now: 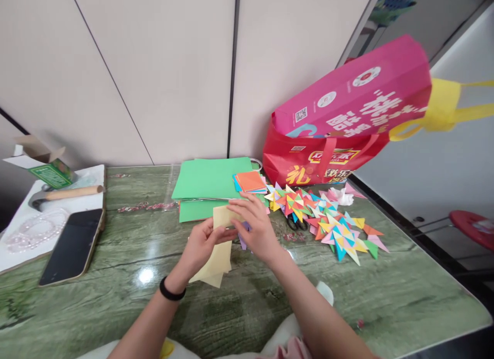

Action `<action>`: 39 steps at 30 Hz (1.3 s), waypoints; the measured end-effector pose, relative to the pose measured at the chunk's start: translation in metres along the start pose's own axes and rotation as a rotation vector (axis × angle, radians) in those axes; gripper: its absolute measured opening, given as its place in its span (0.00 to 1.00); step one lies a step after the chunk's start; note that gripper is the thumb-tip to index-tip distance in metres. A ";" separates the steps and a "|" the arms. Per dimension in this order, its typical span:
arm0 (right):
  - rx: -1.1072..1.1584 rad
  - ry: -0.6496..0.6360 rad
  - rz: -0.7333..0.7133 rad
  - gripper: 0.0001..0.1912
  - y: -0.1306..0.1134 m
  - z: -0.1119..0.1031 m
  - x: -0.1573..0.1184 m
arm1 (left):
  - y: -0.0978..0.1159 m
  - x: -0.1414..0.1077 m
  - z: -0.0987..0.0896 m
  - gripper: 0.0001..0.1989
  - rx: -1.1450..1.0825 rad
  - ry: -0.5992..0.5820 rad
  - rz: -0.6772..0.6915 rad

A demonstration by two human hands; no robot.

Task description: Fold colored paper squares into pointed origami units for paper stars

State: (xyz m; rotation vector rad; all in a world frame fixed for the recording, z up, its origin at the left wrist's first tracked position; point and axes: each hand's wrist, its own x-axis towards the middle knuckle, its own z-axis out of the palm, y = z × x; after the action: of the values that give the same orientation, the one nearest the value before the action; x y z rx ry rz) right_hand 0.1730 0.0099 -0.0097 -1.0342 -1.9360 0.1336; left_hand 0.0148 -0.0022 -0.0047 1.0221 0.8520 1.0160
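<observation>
Your left grip (200, 243) is clamped on a pale yellow paper strip (222, 216), thumb against fingers at its lower part. Your right grip (257, 230) is at the strip's right side, fingers extended across its upper edge; you can't tell from here whether thumb and fingers meet on it. The strip is raised over the counter (135, 307), in front of the green paper (216, 178).

Keep your left pinch firm but light, since thin paper should crease easily under a hard thumb. Square the edges and corners before you press any fold, and run the right fingertips outward from the held side so that the layers don't skew.

Count what lies about: one smartphone (72, 247), one wooden-handled tool (73, 192), one small open green box (52, 173), one pair of black-handled scissors (297, 223), one stack of small coloured squares (250, 182) with orange on top, and two carrier bags, one pink (347, 91) and one red (285, 158). You wear one black wristband (172, 290). Several loose pale yellow pieces (216, 266) overlap below your hands, and the folded paper stars (341, 235) overlap at the right; neither group can be counted surely.
</observation>
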 end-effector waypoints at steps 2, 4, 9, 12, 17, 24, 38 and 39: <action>-0.003 0.022 -0.004 0.17 0.000 0.001 0.000 | 0.000 -0.001 0.000 0.16 -0.041 -0.041 0.002; 0.011 0.049 -0.010 0.13 -0.001 0.002 0.000 | -0.001 -0.001 0.000 0.18 -0.098 -0.081 0.011; 0.035 0.079 -0.019 0.07 -0.003 0.001 0.000 | -0.001 0.001 -0.001 0.17 -0.240 -0.065 0.034; 0.027 0.051 -0.054 0.08 -0.003 0.001 0.000 | 0.001 0.001 -0.004 0.15 -0.294 -0.016 0.023; 0.023 -0.045 -0.118 0.08 -0.005 0.000 0.000 | 0.007 -0.001 -0.005 0.13 -0.348 0.006 -0.069; 0.021 -0.101 -0.111 0.04 -0.008 0.000 0.000 | 0.005 0.001 -0.004 0.15 -0.399 0.089 0.006; 0.166 0.108 0.243 0.04 -0.019 0.007 -0.001 | 0.004 0.002 -0.002 0.20 -0.434 0.051 0.064; 0.189 0.114 0.282 0.04 -0.020 0.007 -0.001 | 0.004 0.002 -0.002 0.20 -0.429 0.042 0.061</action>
State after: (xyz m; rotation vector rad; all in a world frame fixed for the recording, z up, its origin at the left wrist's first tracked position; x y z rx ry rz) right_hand 0.1563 -0.0014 -0.0052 -1.1562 -1.6338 0.3998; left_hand 0.0123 0.0010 -0.0017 0.6659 0.6019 1.2125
